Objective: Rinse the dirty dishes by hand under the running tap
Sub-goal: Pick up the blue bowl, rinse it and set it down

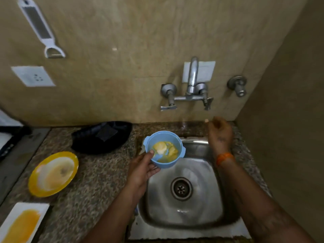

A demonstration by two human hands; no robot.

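A speckled granite counter (91, 176) runs along a beige tiled wall, with a small steel sink (184, 223) set into its right end, hard against the corner. On the wall above the sink sits a chrome tap (192, 79) with two lever handles; a thin, blurred stream of water seems to fall just below the spout, near the counter's back edge.

The left hand (142, 170) holds a light blue bowl (164, 149) over the sink's left rear corner — thumb hooked over the near rim, fingers wrapped beneath the wall. The bowl is tilted slightly toward the camera and smeared inside with yellow and white residue. The right hand (220, 130) is raised above the back right of the sink, below the tap's right handle, fingers loosely curled and holding nothing that can be made out; an orange band (225, 157) circles its wrist.

On the counter to the left lies a round yellow plate (52, 174) with pale streaks across it, and at the bottom left corner a white rectangular dish (22, 223) smeared with orange — both well apart from the sink. A dark black pan (101, 136) rests near the wall, just beside the bowl. A white grater (39, 27) hangs on the wall at upper left, above a wall socket (33, 76)
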